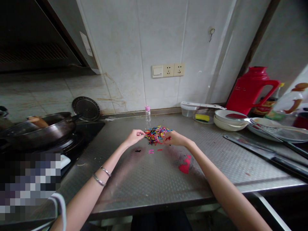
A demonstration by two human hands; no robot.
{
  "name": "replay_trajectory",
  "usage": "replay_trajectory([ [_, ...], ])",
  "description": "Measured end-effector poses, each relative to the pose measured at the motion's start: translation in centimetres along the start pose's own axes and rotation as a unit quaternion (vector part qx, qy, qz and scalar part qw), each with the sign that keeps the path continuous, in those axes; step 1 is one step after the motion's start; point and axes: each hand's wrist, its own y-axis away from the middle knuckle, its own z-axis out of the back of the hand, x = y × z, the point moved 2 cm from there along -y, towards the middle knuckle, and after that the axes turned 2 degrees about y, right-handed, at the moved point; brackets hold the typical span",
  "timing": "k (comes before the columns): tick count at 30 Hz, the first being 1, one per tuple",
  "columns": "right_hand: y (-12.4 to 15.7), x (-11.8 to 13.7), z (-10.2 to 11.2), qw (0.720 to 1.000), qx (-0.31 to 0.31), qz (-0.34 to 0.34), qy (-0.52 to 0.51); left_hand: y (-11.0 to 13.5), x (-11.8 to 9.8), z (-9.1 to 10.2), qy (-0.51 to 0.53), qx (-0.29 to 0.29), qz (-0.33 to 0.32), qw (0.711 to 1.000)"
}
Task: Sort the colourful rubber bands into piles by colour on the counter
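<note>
A loose pile of small multicoloured elastic bands [157,134] lies on the metal counter. My left hand [134,138] is at the pile's left edge, thumb and fingertips pinched together; what lies between them is too small to make out. At the pile's right edge, my right hand [176,138] has its fingers curled, with red bands [169,138] showing in them. In front of the pile lie black bands [138,150], pink bands [150,151] and a red band [160,149], set apart from one another.
Behind the pile stands a small clear bottle with a pink cap [147,113]. A wok [45,133] sits on the stove at left. Stacked bowls [228,125], a cleaver [250,146], a yellow sponge [202,118] and a red thermos [249,91] are at right. A red patch [184,166] marks the counter.
</note>
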Motion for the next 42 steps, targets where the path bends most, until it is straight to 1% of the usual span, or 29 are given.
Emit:
replay_trajectory([
  [2,-0.1,0.2,-0.5,0.999,0.033,0.012,-0.014,0.1,-0.1,-0.7,-0.019,0.016,-0.005,1.000],
  [5,-0.3,0.4,-1.3,0.997,0.071,0.004,-0.010,0.2,-0.3,-1.7,-0.052,0.035,-0.020,0.998],
  [8,-0.3,0.6,-1.4,0.997,0.082,-0.010,0.002,0.4,-0.2,-2.7,-0.081,0.057,-0.028,0.995],
  [10,-0.1,0.6,-1.1,0.997,0.075,-0.009,-0.004,0.6,-0.2,-3.5,-0.100,0.072,-0.032,0.992],
  [13,0.1,0.6,-0.3,0.999,0.042,-0.027,0.003,0.9,-0.3,-4.6,-0.132,0.086,-0.040,0.987],
  [15,0.3,0.5,0.1,0.999,0.016,-0.046,0.022,1.1,-0.7,-5.2,-0.161,0.078,-0.046,0.983],
  [18,0.3,0.4,0.5,0.997,-0.010,-0.061,0.043,1.2,-1.6,-5.8,-0.217,0.042,-0.041,0.974],
  [20,0.3,0.3,0.6,0.996,-0.018,-0.070,0.054,1.3,-2.2,-6.0,-0.250,0.021,-0.028,0.968],
  [23,0.3,0.1,0.5,0.994,-0.026,-0.086,0.070,1.5,-2.8,-6.1,-0.287,0.007,-0.020,0.958],
  [27,0.3,-0.1,0.3,0.991,-0.032,-0.099,0.085,1.7,-3.1,-6.3,-0.324,0.006,-0.019,0.946],
  [30,0.3,-0.1,0.2,0.990,-0.034,-0.098,0.093,1.7,-3.1,-6.6,-0.335,0.011,-0.015,0.942],
  [34,0.3,-0.1,0.3,0.990,-0.035,-0.100,0.096,1.7,-3.1,-6.9,-0.331,0.001,-0.017,0.943],
  [37,0.3,-0.2,0.4,0.990,-0.034,-0.100,0.098,1.6,-3.1,-6.7,-0.315,-0.010,-0.017,0.949],
  [42,0.3,-0.5,0.4,0.989,-0.027,-0.105,0.099,1.7,-3.6,-5.8,-0.259,-0.009,-0.071,0.963],
])
